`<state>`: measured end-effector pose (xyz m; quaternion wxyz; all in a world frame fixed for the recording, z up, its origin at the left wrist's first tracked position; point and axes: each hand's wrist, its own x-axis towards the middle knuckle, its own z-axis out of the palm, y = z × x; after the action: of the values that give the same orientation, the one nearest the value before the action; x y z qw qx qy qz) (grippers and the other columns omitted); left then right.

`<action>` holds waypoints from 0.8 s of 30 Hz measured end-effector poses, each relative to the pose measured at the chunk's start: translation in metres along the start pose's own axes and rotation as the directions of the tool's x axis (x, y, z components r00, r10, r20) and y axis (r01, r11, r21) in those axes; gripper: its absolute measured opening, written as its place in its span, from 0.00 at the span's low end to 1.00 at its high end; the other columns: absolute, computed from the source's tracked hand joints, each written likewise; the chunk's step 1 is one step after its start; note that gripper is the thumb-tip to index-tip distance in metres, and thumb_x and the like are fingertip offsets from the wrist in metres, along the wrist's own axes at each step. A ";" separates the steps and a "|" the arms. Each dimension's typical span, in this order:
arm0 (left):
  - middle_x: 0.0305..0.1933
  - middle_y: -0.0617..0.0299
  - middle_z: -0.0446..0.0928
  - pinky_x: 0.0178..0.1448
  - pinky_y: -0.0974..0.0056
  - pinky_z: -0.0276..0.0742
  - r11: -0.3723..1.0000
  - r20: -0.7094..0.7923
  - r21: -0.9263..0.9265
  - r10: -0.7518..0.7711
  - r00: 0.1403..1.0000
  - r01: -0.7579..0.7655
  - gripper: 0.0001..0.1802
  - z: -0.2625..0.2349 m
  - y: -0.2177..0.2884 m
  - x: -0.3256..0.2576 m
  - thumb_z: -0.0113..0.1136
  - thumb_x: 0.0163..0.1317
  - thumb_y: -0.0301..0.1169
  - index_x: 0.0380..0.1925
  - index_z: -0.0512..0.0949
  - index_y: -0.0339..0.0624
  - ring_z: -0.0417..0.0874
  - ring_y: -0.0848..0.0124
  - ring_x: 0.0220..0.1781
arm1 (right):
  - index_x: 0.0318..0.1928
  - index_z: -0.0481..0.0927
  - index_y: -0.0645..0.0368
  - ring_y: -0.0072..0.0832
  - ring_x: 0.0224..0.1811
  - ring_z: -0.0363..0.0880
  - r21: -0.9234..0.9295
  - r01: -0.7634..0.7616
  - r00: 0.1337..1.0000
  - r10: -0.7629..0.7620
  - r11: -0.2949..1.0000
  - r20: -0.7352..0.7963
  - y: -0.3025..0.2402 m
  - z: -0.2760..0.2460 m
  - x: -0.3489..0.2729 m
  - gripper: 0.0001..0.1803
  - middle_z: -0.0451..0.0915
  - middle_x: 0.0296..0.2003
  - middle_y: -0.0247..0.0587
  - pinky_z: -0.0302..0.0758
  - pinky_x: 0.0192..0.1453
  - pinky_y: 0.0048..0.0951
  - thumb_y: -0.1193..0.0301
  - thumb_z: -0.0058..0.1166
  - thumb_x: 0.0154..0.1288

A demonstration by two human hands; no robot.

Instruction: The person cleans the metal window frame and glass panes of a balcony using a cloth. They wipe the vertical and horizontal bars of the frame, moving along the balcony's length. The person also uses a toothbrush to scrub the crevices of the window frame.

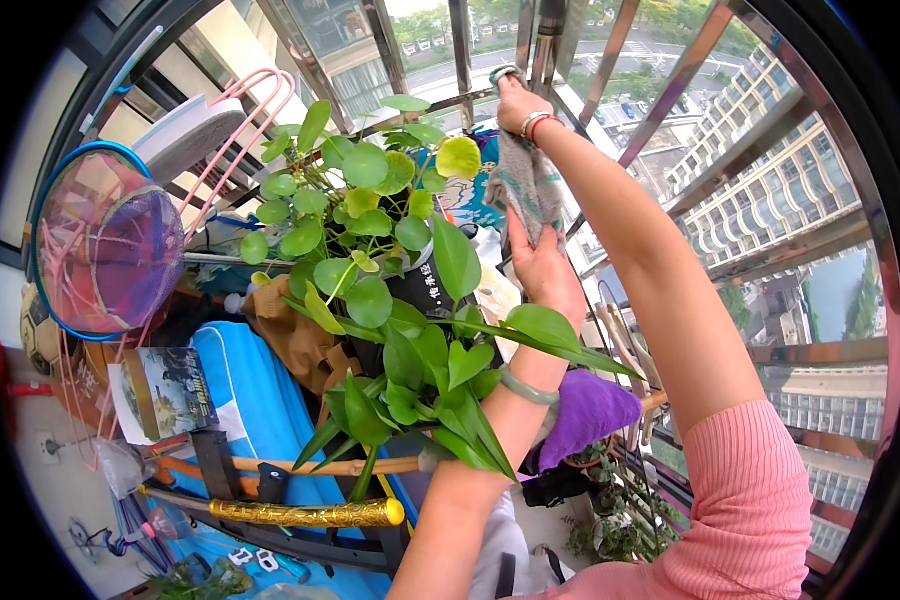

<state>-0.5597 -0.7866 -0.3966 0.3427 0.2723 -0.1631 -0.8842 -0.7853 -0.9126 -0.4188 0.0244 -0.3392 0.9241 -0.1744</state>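
Note:
A grey cloth (pixel 526 190) with greenish stripes hangs stretched between my two hands beside the metal railing. My right hand (pixel 520 106), a red and a pale band at its wrist, is closed on the cloth's upper end near a railing post. Lower down, my left hand (pixel 552 280) is at the cloth's bottom end, fingers closed about it in part; a jade-coloured bangle (pixel 529 388) circles that wrist. Round-leaved potted greenery (pixel 367 165) stands just left of the cloth, its dark pot (pixel 420 285) partly hidden. Broad pointed leaves (pixel 457 365) overlap my left forearm.
Metal railing bars (pixel 682 85) run along the far and right sides, with a road and buildings far below. A fishing net (pixel 110 240) with a blue hoop, a blue bag (pixel 240 375), a gold-sheathed sword (pixel 310 513) and a purple cloth (pixel 592 415) crowd around.

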 end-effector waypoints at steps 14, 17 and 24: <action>0.70 0.60 0.57 0.68 0.61 0.56 0.990 -0.010 0.110 -0.088 0.996 0.088 0.33 -0.021 -0.011 0.011 0.41 0.64 0.17 0.70 0.50 0.43 0.61 0.68 0.67 | 0.59 0.67 0.44 0.39 0.46 0.81 -0.151 0.318 0.948 -0.313 0.936 0.057 -0.030 0.004 -0.032 0.26 0.71 0.59 0.34 0.79 0.43 0.40 0.77 0.38 0.60; 0.69 0.59 0.59 0.67 0.63 0.59 0.992 0.002 0.124 -0.025 1.000 0.025 0.32 -0.020 -0.013 0.006 0.41 0.64 0.17 0.69 0.50 0.39 0.63 0.69 0.65 | 0.61 0.66 0.48 0.41 0.41 0.81 -0.164 0.470 0.851 -0.494 0.867 -0.175 -0.051 0.015 -0.052 0.26 0.73 0.57 0.33 0.79 0.40 0.40 0.78 0.39 0.61; 0.65 0.60 0.64 0.65 0.64 0.63 0.996 0.056 0.090 -0.027 0.998 0.022 0.30 -0.014 -0.002 0.018 0.41 0.65 0.18 0.69 0.53 0.40 0.68 0.70 0.61 | 0.54 0.71 0.51 0.39 0.43 0.82 -0.106 0.205 0.953 -0.223 0.973 -0.207 -0.056 0.032 -0.003 0.17 0.74 0.53 0.35 0.78 0.40 0.40 0.71 0.37 0.65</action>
<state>-0.5635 -0.7988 -0.4155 0.3147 0.2636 -0.2089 -0.8876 -0.7431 -0.9603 -0.4304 -0.1099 -0.4169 0.8855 -0.1734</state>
